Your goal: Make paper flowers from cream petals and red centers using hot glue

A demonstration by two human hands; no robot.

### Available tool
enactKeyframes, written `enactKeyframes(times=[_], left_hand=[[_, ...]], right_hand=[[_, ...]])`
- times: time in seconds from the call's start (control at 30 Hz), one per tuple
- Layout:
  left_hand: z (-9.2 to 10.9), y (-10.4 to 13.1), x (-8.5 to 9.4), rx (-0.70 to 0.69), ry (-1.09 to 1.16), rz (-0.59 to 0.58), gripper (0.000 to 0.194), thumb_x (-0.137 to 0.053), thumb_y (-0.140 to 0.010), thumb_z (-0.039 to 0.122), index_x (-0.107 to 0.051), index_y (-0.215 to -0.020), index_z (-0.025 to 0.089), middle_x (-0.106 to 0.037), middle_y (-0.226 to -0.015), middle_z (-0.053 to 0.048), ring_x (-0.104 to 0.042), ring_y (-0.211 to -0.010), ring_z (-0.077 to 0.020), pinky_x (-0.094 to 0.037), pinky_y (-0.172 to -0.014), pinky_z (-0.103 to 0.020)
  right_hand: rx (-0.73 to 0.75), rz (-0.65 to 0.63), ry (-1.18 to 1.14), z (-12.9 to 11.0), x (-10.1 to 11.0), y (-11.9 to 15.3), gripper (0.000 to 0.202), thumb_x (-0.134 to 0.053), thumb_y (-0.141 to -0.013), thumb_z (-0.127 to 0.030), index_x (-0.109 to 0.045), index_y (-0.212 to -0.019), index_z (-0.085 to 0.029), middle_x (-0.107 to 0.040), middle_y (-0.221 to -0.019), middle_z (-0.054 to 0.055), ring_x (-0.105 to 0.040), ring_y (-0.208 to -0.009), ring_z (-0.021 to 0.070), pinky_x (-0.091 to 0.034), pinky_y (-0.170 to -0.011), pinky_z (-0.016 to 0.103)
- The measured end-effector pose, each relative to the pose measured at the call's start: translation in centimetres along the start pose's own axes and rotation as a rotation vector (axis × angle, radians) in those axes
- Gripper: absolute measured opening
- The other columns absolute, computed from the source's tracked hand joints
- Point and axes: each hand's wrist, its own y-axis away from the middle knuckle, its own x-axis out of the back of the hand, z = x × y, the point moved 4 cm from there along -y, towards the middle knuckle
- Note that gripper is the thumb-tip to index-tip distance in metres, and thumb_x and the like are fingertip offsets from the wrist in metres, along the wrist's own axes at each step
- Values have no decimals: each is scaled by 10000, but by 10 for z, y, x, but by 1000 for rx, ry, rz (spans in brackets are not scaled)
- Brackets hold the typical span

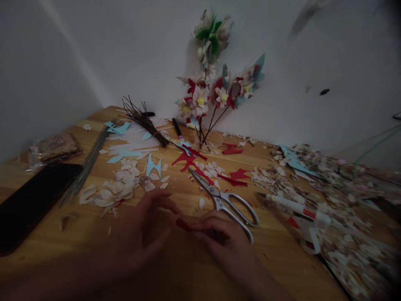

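My right hand pinches a small dark red piece between thumb and fingers, low in the middle of the head view. Just left of it is my left hand, blurred, its fingers curved and apart from the thumb, with nothing visible between them. Silver scissors lie beyond my right hand, blades partly spread and pointing up-left. Red paper scraps and pale petals surround the blades. A larger heap of petals rests beyond my left hand.
Flower branches stand against the wall. Behind the petals lie brown twigs and blue paper scraps. A black phone, wires and a plastic packet lie left. A glue gun and many petals cover the right.
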Motion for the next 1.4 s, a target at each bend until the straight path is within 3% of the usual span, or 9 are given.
enactKeyframes(times=[0.1, 0.2, 0.37, 0.6, 0.97, 1.2, 1.4], left_hand=[[-13, -3, -3, 154, 225, 20, 447, -520, -783, 226, -293, -1158, 311, -657, -933, -31, -662, -864, -223, -536, -747, -412], [-17, -4, -14, 186, 385, -48, 517, -610, -753, 227, -312, -1165, 320, -690, -941, -24, -681, -839, -224, -541, -711, -383], [-18, -2, -27, 252, 651, -76, 605, -710, -670, 293, -330, -1141, 307, -708, -910, -24, -691, -847, -243, -545, -710, -394], [-15, -3, -29, 363, 746, -47, 560, -707, -626, 185, -372, -1058, 305, -670, -735, 60, -682, -779, -185, -520, -718, -346], [-17, -3, -29, 447, 744, -5, 578, -745, -586, 215, -380, -1025, 309, -645, -667, 79, -665, -667, -178, -485, -644, -316], [-14, -3, -27, 629, 793, 80, 598, -794, -545, 205, -398, -992, 247, -644, -587, 90, -636, -585, -150, -444, -575, -249], [-12, -5, -25, 657, 832, 126, 571, -797, -516, 154, -402, -921, 233, -629, -531, 100, -587, -532, -118, -423, -543, -220]], right_hand=[[-230, 77, -305, 15, -2, -3, 25, -704, -644, -263, -708, -664, -249, -642, -701, -7, -584, -673, 158, -449, -597, 272], [-404, 65, -561, 28, -13, -1, 168, -782, -532, -366, -710, -624, -245, -670, -687, -13, -593, -626, 150, -456, -611, 283], [-472, -27, -774, 34, -25, 2, 200, -814, -513, -349, -724, -655, -239, -706, -684, -7, -623, -643, 159, -457, -672, 308], [-480, -52, -745, 31, -29, 1, 181, -831, -486, -316, -707, -589, -232, -679, -603, -39, -571, -557, 112, -401, -611, 255], [-503, -60, -700, 25, -30, 1, 129, -798, -496, -263, -699, -572, -233, -639, -567, -57, -526, -532, 98, -361, -565, 236], [-340, 140, -541, 13, -24, 1, 29, -703, -543, -217, -688, -564, -229, -612, -607, -27, -545, -597, 139, -411, -567, 248], [-218, 183, -427, 9, -26, 1, 68, -647, -582, -183, -689, -580, -237, -590, -615, -20, -539, -597, 141, -408, -549, 246]])
